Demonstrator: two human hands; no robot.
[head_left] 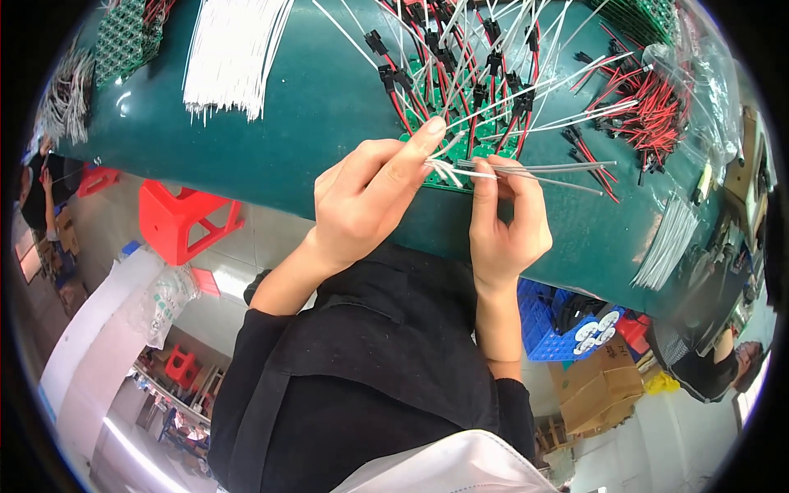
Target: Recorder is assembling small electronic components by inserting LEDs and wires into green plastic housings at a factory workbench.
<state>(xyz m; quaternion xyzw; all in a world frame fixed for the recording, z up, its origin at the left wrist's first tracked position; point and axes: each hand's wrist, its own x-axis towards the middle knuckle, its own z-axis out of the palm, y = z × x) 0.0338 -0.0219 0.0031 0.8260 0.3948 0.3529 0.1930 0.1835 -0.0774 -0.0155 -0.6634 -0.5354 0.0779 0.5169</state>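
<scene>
**Head view: both our hands pinch thin white wires at the near edge of the green table**

Head camera looks down on our two hands meeting at the near edge of the dark green table [312, 107], which we take as our landmark. Our left hand [370, 197] has thumb and forefinger closed together on the ends of a few thin white wires [534, 168]; the forefinger tip lies over a green circuit board [427, 135] that sits just inside that edge. Our right hand [505, 222] is just beside the left, its fingertips pressed together on the same wires, which run out to the right, low over the table.

Farther in from the edge, a dense tangle of red and black leads with black connectors [468, 66] covers the board and crowds the room beyond our fingers. Toward the table's right end a clear bag of more red and black leads [657, 107] lies, with a small bundle of white wires [667, 242] close to the near edge there. Toward the left end a broad sheaf of white wires [234, 53] rests; between it and our hands the surface is bare green. Below the left part of the edge, a red plastic stool [185, 218] stands on the floor.
</scene>
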